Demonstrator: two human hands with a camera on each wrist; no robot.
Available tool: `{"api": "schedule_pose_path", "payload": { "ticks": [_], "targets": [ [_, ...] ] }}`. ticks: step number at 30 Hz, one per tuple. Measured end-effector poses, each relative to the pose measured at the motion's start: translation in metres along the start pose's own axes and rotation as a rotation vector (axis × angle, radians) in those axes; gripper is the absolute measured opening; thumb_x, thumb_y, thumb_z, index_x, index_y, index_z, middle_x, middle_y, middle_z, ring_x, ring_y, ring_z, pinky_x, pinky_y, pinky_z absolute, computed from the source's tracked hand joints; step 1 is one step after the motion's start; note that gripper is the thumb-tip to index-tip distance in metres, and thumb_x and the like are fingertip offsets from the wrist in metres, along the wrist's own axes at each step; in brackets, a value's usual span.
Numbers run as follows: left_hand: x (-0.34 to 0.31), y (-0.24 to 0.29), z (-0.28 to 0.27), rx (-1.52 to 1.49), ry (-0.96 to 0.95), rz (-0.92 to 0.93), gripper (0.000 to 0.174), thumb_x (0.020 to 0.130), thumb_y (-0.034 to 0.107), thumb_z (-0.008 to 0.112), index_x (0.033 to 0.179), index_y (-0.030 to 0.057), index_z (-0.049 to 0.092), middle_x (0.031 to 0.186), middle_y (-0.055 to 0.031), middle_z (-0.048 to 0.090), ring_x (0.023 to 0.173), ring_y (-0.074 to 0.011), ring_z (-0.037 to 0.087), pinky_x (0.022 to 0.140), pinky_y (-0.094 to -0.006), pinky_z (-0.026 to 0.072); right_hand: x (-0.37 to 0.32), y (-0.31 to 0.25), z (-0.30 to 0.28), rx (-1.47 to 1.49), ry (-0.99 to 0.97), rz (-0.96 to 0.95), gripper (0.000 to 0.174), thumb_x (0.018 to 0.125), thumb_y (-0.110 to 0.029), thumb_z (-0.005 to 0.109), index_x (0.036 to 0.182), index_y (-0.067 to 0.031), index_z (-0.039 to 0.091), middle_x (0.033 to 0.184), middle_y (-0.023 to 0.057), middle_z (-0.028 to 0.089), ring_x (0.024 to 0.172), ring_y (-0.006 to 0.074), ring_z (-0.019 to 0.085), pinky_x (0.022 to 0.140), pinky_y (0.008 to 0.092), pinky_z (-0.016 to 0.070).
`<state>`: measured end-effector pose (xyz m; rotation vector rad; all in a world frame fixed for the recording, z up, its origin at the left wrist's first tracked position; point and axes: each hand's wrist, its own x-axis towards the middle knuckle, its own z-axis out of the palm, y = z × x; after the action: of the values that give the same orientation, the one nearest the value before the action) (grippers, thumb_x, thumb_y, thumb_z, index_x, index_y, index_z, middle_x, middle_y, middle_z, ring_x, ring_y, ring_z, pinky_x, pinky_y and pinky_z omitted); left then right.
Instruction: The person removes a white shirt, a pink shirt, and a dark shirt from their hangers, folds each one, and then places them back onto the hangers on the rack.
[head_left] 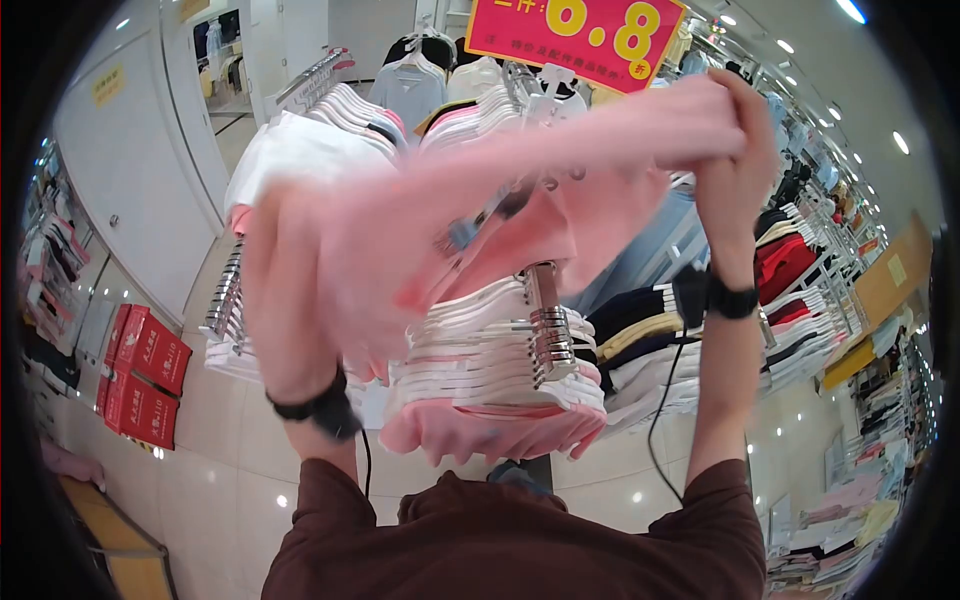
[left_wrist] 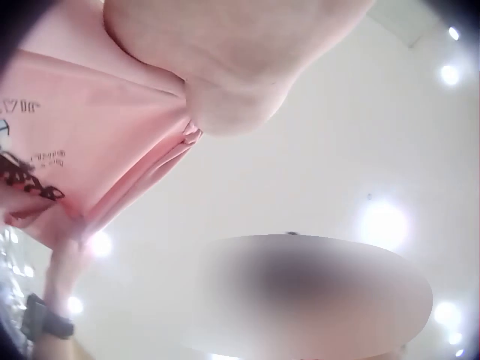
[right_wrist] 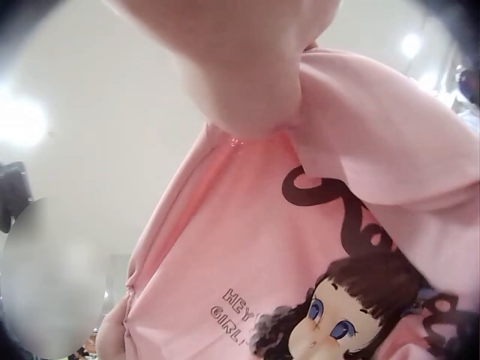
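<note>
A pink T-shirt [head_left: 600, 140] is stretched between both hands above a clothes rack and blurs in the head view. My left hand [head_left: 280, 270] grips it at the left. At the upper right, my right hand [head_left: 740, 160] holds the other end. The right wrist view shows a cartoon girl print [right_wrist: 337, 315] and dark looping lettering on the shirt's front. Seen from the left wrist, the fabric draws into folds toward my left hand [left_wrist: 232, 67]. Below the shirt, white hangers [head_left: 470, 350] with pink garments [head_left: 490, 425] hang on a metal rail [head_left: 545, 310].
White garments [head_left: 300, 150] hang on a rack at the left. A red price sign [head_left: 580, 40] stands just behind the shirt. Dark and light clothes [head_left: 640, 330] hang to the right. Red boxes [head_left: 145, 375] sit on the tiled floor. Cables run from both wrist cameras.
</note>
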<state>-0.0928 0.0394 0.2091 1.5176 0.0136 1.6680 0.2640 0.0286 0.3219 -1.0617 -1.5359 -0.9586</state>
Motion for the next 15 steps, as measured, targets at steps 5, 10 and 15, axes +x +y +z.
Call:
{"api": "schedule_pose_path", "payload": {
  "ticks": [5,10,15],
  "targets": [
    [-0.053,-0.023,0.005,-0.492,-1.489,-0.341,0.056,0.108,0.042,0.065,0.140,-0.0037,0.064,0.135,-0.0236,0.066,0.117,-0.0321,0.067,0.107,-0.0467,0.0508,-0.071,-0.052,-0.020,0.873,0.632,0.655,0.040,0.104,-0.018,0.061,0.141,-0.0019,0.061,0.122,0.0097,0.069,0.114,0.0196,0.066,0.100,0.0342,0.0516],
    [-0.162,-0.084,0.008,-0.299,-0.806,-1.040,0.059,0.106,0.030,0.067,0.155,0.0002,0.051,0.150,-0.0141,0.062,0.138,-0.0221,0.058,0.115,-0.0389,0.0459,-0.166,-0.119,-0.036,1.651,-0.297,0.529,0.040,0.105,-0.020,0.059,0.140,-0.0024,0.061,0.124,0.0087,0.069,0.118,0.0205,0.065,0.102,0.0346,0.0506],
    [-0.228,-0.086,0.003,-0.264,-0.417,-1.227,0.061,0.104,0.030,0.070,0.154,0.0008,0.052,0.151,-0.0143,0.062,0.139,-0.0232,0.057,0.116,-0.0398,0.0454,-0.198,-0.200,-0.054,1.832,-1.376,-0.032,0.040,0.106,-0.023,0.057,0.139,-0.0028,0.062,0.126,0.0078,0.070,0.121,0.0215,0.065,0.104,0.0351,0.0496]
  ]
}}
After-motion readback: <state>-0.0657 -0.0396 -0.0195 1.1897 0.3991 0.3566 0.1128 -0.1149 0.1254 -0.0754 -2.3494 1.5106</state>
